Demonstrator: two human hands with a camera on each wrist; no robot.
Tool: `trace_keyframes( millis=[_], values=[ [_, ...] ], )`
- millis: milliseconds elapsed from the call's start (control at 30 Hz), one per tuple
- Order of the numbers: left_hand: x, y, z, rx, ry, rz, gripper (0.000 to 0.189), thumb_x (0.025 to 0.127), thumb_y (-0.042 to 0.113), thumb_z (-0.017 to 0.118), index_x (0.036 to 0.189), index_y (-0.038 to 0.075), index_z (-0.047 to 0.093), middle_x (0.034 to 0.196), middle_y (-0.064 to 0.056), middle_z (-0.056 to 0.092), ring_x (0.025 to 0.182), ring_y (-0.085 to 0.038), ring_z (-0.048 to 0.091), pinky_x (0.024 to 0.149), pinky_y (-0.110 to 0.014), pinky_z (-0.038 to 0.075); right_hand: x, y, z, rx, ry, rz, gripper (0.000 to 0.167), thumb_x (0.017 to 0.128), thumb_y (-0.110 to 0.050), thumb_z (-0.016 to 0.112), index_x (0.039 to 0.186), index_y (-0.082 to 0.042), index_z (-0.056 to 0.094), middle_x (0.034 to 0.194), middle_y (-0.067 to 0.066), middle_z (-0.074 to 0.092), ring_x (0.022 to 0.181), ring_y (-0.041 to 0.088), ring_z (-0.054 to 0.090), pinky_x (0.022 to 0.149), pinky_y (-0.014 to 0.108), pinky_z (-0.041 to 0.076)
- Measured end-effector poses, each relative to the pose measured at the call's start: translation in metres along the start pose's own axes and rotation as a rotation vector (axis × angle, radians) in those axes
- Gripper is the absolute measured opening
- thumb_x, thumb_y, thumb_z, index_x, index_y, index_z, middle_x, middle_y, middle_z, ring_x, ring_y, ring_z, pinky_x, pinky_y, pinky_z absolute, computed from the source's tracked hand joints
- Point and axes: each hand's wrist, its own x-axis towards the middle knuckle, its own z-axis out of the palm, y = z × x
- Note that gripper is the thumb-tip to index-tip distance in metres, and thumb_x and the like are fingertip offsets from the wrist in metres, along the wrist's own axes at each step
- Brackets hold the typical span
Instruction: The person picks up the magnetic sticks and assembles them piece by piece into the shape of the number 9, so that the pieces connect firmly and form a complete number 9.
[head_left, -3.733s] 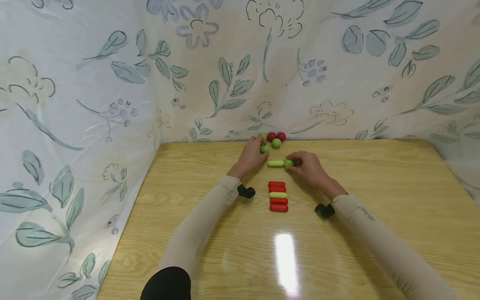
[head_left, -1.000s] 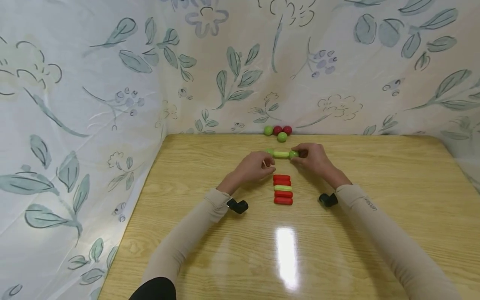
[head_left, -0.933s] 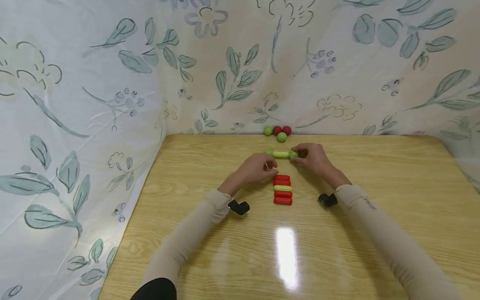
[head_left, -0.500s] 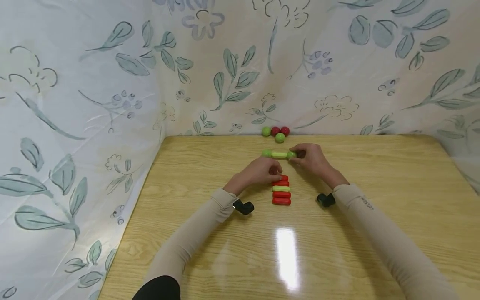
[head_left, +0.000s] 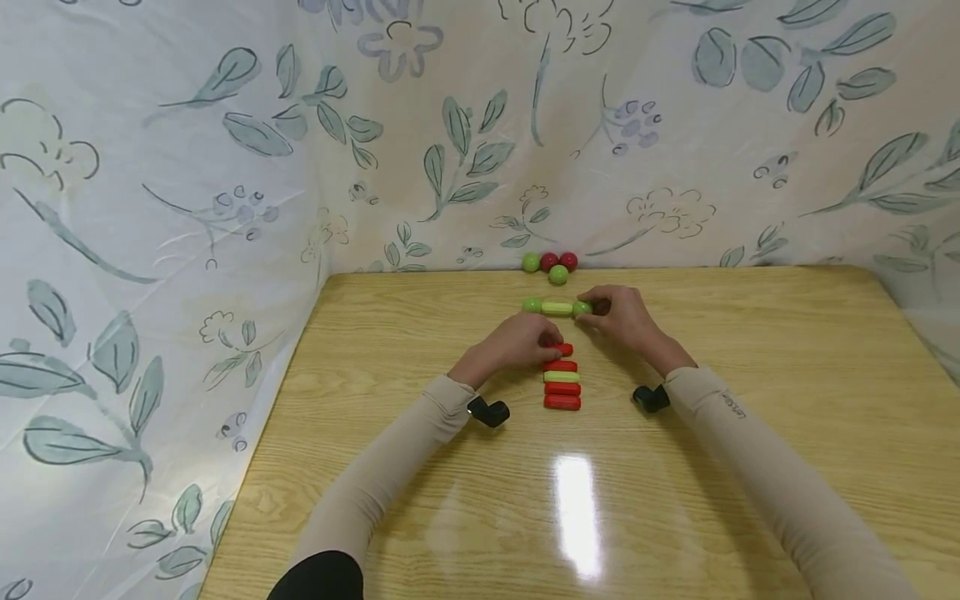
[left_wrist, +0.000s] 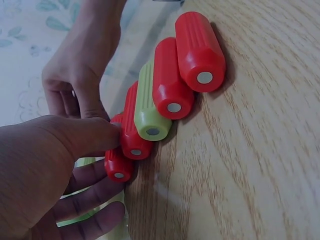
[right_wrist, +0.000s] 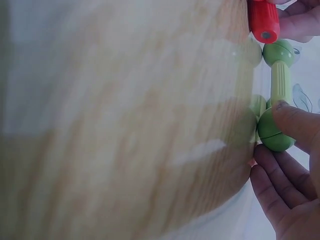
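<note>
My left hand (head_left: 517, 340) pinches a red magnetic stick (left_wrist: 118, 167) between thumb and fingers, just ahead of the row. Round metal tips show on the ends of the sticks. My right hand (head_left: 624, 315) pinches a green ball (right_wrist: 276, 132) on the right end of a yellow-green magnetic stick (head_left: 557, 308). A second green ball (head_left: 532, 306) sits on that stick's left end. Behind my left hand's stick lie three more red sticks, the nearest red stick (head_left: 562, 402) among them, and a yellow-green stick (left_wrist: 150, 107).
At the table's back edge, two dark red balls (head_left: 549, 262) sit beside a green ball (head_left: 531, 262), with another green ball (head_left: 558, 275) in front. A flowered cloth (head_left: 450, 108) hangs behind the wooden table (head_left: 712, 417). Black cameras (head_left: 488, 412) are strapped to both wrists.
My left hand let go of the left green ball, came back to the row and took the farthest red stick, shifting it slightly forward. My right hand keeps its hold on the right green ball.
</note>
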Motion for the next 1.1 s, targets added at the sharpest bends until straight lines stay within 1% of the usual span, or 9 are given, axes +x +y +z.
trace_keyframes(
  millis=[100,233,400,533,667,767,833,967,1100],
  values=[
    [0.000,-0.001,0.001,-0.017,0.016,-0.003,0.012,0.096,0.026,0.070,0.100,0.016,0.076,0.079,0.010,0.064,0.069,-0.006,0.055,0.064,-0.020,0.044,0.000,0.000,0.000,0.001,-0.003,0.004,0.030,0.088,-0.008,0.078,0.115,0.001,0.072,0.106,0.014,0.071,0.088,0.025,0.067,0.077,0.042,0.056],
    [-0.001,-0.003,0.001,-0.072,0.056,-0.025,0.011,0.097,0.026,0.068,0.094,0.017,0.074,0.077,0.009,0.063,0.068,-0.008,0.054,0.062,-0.022,0.043,0.000,0.000,0.000,0.006,-0.007,0.007,0.030,0.088,-0.009,0.078,0.116,0.001,0.072,0.106,0.015,0.071,0.089,0.026,0.067,0.077,0.042,0.056],
    [-0.007,-0.009,0.002,-0.133,0.117,-0.063,0.011,0.096,0.025,0.067,0.097,0.016,0.073,0.084,0.008,0.065,0.076,-0.009,0.057,0.069,-0.022,0.046,0.000,0.000,-0.001,0.001,-0.010,0.009,0.031,0.088,-0.009,0.078,0.117,0.001,0.071,0.106,0.015,0.071,0.090,0.026,0.067,0.078,0.043,0.056],
    [-0.013,-0.016,0.005,-0.215,0.174,-0.143,0.017,0.096,0.025,0.068,0.104,0.012,0.073,0.090,0.005,0.066,0.081,-0.008,0.058,0.072,-0.022,0.048,0.001,0.000,-0.001,0.001,-0.019,0.008,0.032,0.088,-0.010,0.078,0.117,0.001,0.071,0.107,0.015,0.070,0.090,0.026,0.067,0.078,0.042,0.056],
    [-0.021,-0.022,0.008,-0.373,0.248,-0.223,0.022,0.096,0.026,0.069,0.108,0.008,0.073,0.090,0.003,0.067,0.080,-0.009,0.060,0.069,-0.022,0.049,0.002,0.000,-0.002,-0.003,-0.022,0.004,0.032,0.089,-0.011,0.078,0.117,0.001,0.071,0.107,0.015,0.071,0.090,0.026,0.066,0.078,0.042,0.056],
    [-0.026,-0.023,0.009,-0.499,0.304,-0.250,0.023,0.095,0.024,0.070,0.109,0.006,0.073,0.091,0.002,0.069,0.081,-0.011,0.062,0.069,-0.023,0.052,0.002,0.000,-0.002,-0.006,-0.019,0.000,0.031,0.088,-0.010,0.078,0.117,0.001,0.071,0.106,0.015,0.071,0.089,0.026,0.066,0.077,0.042,0.056],
    [-0.028,-0.024,0.009,-0.552,0.337,-0.266,0.022,0.096,0.022,0.070,0.109,0.005,0.073,0.093,0.000,0.070,0.083,-0.011,0.064,0.070,-0.024,0.052,0.002,0.000,-0.002,-0.004,-0.019,-0.001,0.031,0.088,-0.010,0.078,0.117,0.001,0.071,0.106,0.015,0.071,0.089,0.026,0.066,0.077,0.042,0.056],
    [-0.029,-0.026,0.007,-0.588,0.397,-0.313,0.023,0.095,0.021,0.070,0.109,0.004,0.074,0.098,-0.001,0.071,0.086,-0.011,0.065,0.072,-0.025,0.053,0.001,0.000,-0.003,-0.005,-0.017,-0.001,0.031,0.088,-0.009,0.078,0.116,0.002,0.072,0.105,0.016,0.071,0.089,0.026,0.066,0.077,0.042,0.056],
    [-0.027,-0.029,0.006,-0.608,0.430,-0.366,0.022,0.094,0.020,0.071,0.108,0.004,0.076,0.095,-0.002,0.072,0.080,-0.010,0.066,0.067,-0.025,0.054,0.002,0.000,-0.002,-0.013,-0.012,-0.001,0.030,0.087,-0.008,0.079,0.115,0.002,0.072,0.105,0.015,0.071,0.089,0.026,0.066,0.078,0.042,0.056]
  ],
)
